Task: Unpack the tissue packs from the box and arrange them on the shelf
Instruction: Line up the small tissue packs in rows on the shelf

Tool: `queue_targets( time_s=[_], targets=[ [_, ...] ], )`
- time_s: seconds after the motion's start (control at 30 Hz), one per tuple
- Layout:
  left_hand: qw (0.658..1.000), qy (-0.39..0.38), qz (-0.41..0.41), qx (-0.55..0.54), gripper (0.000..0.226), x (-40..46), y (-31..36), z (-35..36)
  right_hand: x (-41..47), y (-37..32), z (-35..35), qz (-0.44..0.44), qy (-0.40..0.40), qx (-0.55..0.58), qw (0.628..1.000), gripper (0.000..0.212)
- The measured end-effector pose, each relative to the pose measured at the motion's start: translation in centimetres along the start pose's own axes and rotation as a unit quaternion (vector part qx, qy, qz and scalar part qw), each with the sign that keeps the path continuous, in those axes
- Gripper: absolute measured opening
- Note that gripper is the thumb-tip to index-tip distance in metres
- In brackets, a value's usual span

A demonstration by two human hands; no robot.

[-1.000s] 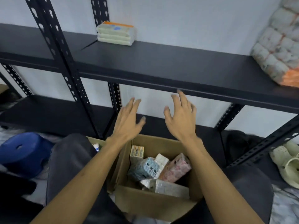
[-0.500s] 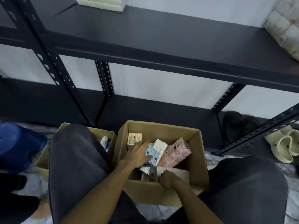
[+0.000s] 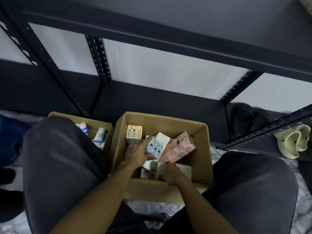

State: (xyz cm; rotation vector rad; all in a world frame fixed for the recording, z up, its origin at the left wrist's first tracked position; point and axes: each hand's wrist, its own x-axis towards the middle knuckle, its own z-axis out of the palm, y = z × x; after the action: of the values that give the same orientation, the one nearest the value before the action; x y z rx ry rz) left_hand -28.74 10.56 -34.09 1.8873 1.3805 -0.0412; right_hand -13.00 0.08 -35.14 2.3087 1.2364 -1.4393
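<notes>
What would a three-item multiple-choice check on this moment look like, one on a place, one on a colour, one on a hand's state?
1. Where is the orange-and-white pack?
A. far left corner of the tissue box
B. on the shelf board
C. in the smaller box

2. What colour is the pack leaning toward the box's right side?
A. green
B. pink
C. black

3. What is the left hand doing?
A. hanging idle over a knee
B. pressing flat on the shelf
C. holding the light blue pack

Answers:
1 A, it stands upright against the far wall at the left.
2 B, its wrapper is pink with a pale pattern.
3 C, its thumb and fingers wrap the blue pack inside the box, while the right hand grips a grey-white pack near the front.
</notes>
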Motion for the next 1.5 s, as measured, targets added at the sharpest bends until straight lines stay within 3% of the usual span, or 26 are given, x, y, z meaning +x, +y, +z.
queue_targets(
  time_s=[0.17,0.37,0.5,0.77,0.93,1.07,1.2,1.27,1.5],
  targets=[
    [0.996,0.051,-0.004,-0.074,0.081,-0.3,-1.4,1.2,1.0,-0.2,0.4,0.000,0.010,-0.015,1.000,0.092],
    [0.994,0.052,-0.010,-0.096,0.079,-0.4,-1.7,1.5,2.2,-0.5,1.0,-0.010,0.028,-0.056,0.998,0.086],
    [0.990,0.060,-0.064,-0.113,0.079,-0.7,-1.6,1.2,2.6,-0.4,1.2,-0.011,0.034,-0.073,0.997,0.076],
    [0.980,0.097,-0.080,-0.155,0.041,-0.6,-0.5,0.3,1.1,-0.5,-0.4,-0.010,0.086,-0.053,0.995,0.049],
    [0.963,0.125,-0.110,-0.214,0.033,-0.1,0.0,-1.1,0.1,-0.1,-1.1,-0.003,0.173,0.102,0.980,0.043],
    [0.944,0.155,-0.136,-0.257,0.027,-0.2,0.6,-3.0,-0.2,1.0,-1.4,-0.035,0.220,0.212,0.951,0.050],
    [0.929,0.176,-0.158,-0.285,0.025,0.1,0.5,-4.0,-1.4,1.3,-2.8,-0.069,0.239,0.397,0.883,0.047],
    [0.926,0.176,-0.153,-0.298,0.024,0.0,1.0,-4.4,-2.5,0.6,-3.8,-0.096,0.224,0.462,0.853,0.036],
    [0.917,0.175,-0.131,-0.334,0.022,-0.4,2.3,-5.7,-3.0,-0.2,-4.6,-0.122,0.198,0.512,0.827,0.035]
  ],
)
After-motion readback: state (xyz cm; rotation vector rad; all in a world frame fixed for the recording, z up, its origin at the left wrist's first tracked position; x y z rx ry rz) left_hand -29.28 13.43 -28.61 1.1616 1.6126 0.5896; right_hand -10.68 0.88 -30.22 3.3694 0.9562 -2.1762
